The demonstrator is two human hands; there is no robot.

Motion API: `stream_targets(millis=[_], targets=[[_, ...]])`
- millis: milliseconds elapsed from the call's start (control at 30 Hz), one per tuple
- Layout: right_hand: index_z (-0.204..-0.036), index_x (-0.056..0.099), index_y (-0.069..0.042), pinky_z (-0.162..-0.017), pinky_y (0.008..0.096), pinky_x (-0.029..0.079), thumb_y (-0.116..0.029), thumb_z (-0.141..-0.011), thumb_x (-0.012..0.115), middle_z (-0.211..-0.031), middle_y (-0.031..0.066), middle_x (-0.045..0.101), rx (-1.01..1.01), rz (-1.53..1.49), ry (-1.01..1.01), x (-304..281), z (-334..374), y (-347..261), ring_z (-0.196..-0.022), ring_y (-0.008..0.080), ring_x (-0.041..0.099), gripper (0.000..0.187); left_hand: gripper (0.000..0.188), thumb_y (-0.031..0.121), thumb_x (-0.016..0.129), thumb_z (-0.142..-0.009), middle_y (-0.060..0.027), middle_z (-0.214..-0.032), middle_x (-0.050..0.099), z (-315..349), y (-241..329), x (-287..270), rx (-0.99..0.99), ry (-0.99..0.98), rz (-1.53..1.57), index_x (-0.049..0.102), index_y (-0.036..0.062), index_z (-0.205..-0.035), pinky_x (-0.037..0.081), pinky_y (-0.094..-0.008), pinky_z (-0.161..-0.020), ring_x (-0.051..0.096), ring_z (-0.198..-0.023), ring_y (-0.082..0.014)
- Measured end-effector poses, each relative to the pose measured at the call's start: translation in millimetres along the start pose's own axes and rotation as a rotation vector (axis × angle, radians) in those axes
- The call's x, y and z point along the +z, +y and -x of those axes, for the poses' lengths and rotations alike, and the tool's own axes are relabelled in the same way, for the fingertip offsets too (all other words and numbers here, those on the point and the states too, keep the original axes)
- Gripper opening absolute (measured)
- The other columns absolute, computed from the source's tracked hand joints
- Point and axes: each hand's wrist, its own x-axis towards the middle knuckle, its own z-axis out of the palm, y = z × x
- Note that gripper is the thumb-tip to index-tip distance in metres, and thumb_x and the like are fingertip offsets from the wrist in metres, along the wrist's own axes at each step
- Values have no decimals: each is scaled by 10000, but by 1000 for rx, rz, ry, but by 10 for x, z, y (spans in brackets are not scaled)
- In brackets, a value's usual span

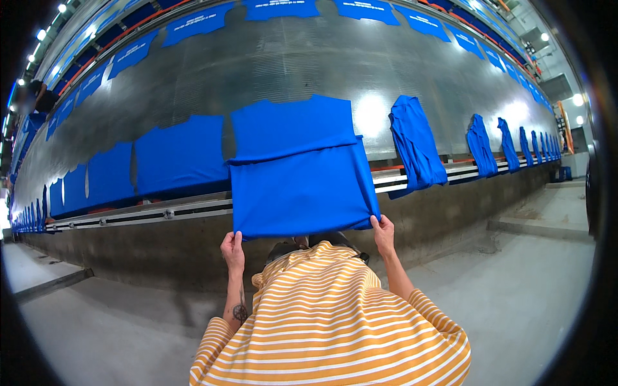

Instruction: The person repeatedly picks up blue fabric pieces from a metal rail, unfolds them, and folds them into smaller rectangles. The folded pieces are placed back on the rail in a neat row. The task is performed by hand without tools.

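The left hand [234,248] pinches the bottom left corner of a blue cloth [296,196], with its thumb on top. The right hand [382,231] pinches the bottom right corner. The hands are wide apart, and the cloth is spread between them. It is in the middle of the frame, with its far part flat on a long gray table [277,64] and its near part hanging past the edge. A fold runs across it. Flat blue pieces [180,154] lie to the left, and bunched ones [415,145] to the right. More pieces with white print [199,24] line the top. The striped shirt [328,315] fills the bottom middle.
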Motion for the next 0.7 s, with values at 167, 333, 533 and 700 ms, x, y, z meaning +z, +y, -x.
stream_targets(millis=[167,333,533,700], targets=[[-869,668,-12,-583,192,340,-213,-946,675,-736,-78,562,81,50,51,-143,298,-222,-650,12,438,216,235,199,623,-968,56,-721,529,151,178,-42,20,1,-104,636,-20,-883,359,-218,-577,428,-661,-27],[-748,655,-1,-495,228,278,-241,-940,677,-639,-87,503,75,139,155,-219,441,-324,-572,20,374,309,221,167,622,-968,47,-726,548,252,300,-70,7,-16,-120,636,-41,-895,373,-217,-567,443,-652,-28],[-618,568,-17,-466,253,246,-267,-941,670,-579,-84,433,134,279,183,-328,495,-712,-541,29,334,421,216,150,619,-967,33,-743,575,336,557,23,8,42,-126,634,-56,-902,390,-210,-582,469,-671,-24],[-623,579,17,-466,282,287,-262,-932,662,-529,-34,444,83,342,133,-422,291,-936,-524,53,366,424,217,146,601,-973,-6,-753,614,174,914,275,97,152,-213,639,-68,-968,438,-250,-606,525,-682,-64]])
